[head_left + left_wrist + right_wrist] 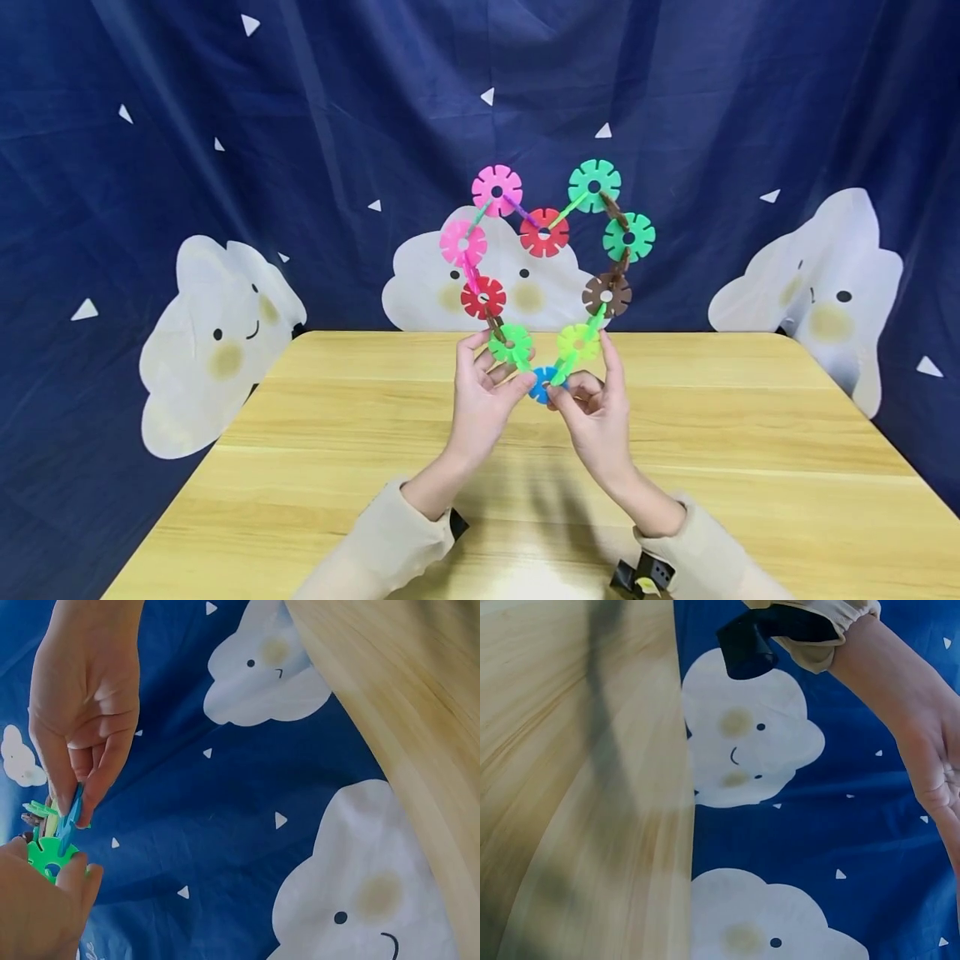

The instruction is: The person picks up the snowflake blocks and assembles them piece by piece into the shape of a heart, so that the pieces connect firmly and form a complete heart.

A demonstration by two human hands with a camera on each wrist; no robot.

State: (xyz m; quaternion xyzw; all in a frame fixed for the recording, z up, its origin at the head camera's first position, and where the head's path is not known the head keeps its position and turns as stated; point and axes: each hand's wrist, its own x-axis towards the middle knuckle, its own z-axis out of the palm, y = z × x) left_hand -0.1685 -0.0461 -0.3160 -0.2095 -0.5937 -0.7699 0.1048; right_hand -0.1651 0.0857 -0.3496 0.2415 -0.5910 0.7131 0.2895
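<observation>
Several slotted plastic discs, joined edge to edge, form a heart-shaped ring [543,233] held upright above the table. Pink and red discs run down its left side, green and brown ones down its right. My left hand [483,400] grips the lower left, fingers behind the green disc [510,343] and thumb at the edge of the blue disc [542,387] at the bottom point. My right hand [603,417] pinches the blue disc with its thumb, index finger raised beside the yellow-green disc [577,342]. In the right wrist view the ring is out of frame.
A light wooden table [337,467] spreads below both hands. Behind it hangs a dark blue curtain [360,100] with white clouds and small triangles. A black wrist device [641,575] sits at the right sleeve.
</observation>
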